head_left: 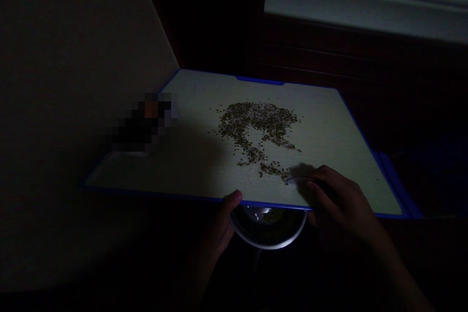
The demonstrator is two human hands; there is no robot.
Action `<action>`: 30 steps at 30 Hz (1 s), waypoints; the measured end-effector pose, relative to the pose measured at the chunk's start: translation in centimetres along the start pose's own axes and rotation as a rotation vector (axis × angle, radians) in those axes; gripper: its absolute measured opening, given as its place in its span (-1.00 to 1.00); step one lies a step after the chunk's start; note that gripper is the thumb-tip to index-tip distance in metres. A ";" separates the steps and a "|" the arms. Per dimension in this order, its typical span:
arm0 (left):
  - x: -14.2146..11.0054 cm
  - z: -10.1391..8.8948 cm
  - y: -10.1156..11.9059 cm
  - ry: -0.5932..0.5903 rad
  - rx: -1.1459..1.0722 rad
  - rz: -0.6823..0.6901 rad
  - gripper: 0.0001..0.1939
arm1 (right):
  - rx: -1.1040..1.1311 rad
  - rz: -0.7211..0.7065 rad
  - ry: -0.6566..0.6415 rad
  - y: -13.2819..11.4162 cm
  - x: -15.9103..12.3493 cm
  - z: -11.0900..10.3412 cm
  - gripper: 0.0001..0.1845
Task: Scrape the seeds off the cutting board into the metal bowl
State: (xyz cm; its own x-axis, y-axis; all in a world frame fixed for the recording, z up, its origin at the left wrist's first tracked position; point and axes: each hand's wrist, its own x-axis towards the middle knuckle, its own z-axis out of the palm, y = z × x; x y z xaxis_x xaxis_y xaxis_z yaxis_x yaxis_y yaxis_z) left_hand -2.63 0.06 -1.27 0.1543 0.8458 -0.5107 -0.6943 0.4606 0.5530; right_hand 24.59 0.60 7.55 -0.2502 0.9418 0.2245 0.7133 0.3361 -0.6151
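A pale board with a blue rim (321, 126) lies in front of me in dim light. Small green seeds (256, 129) are scattered across its middle and trail toward the near edge. My right hand (336, 200) rests on the board's near edge with fingers curled on a small pale flat thing (294, 180) at the end of the seed trail. My left hand (219, 229) grips the rim of a round metal bowl (268, 229) held just under the board's near edge. A few seeds lie in the bowl.
A blurred dark and orange patch (144, 122) sits at the board's left side. A pale wall stands at left, a dark wooden surface behind, and a light ledge (365, 5) at the upper right.
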 end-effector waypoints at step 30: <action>-0.2 0.4 0.1 0.002 -0.017 -0.043 -0.64 | 0.057 -0.255 -0.110 -0.2 0.0 -0.6 -0.83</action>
State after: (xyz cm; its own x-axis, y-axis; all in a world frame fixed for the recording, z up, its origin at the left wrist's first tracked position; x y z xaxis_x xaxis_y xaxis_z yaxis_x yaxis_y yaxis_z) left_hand -2.45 0.06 -0.79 0.1832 0.8247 -0.5351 -0.6987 0.4922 0.5192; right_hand 24.87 0.55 8.09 -0.4886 0.8206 0.2963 0.5810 0.5594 -0.5912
